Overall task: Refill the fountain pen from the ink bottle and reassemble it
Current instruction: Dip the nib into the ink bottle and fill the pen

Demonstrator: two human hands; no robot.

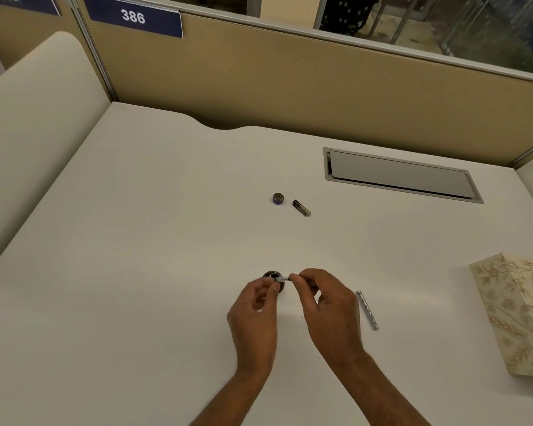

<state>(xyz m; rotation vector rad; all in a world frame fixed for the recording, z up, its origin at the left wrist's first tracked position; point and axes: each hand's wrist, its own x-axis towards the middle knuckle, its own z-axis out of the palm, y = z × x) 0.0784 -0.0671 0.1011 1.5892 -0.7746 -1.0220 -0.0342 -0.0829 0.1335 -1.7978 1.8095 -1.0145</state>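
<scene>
Dark glass, the ink bottle (270, 275) is sitting open on the white desk (166, 241), contents unreadable. Directly over it, the left hand (254, 312) and right hand (326, 305) are pinching a slim silvery pen part (282, 279) between fingertips. Beyond the bottle are lying its cap (278, 198) and a dark pen section (302, 208); right of it, a metal barrel (366, 309).

Desk (166, 241): cap (278, 198), barrel (366, 309), tissue box (514, 312)

Uncapped ink bottle (271, 275), seemingly under pen piece (282, 279)
</scene>
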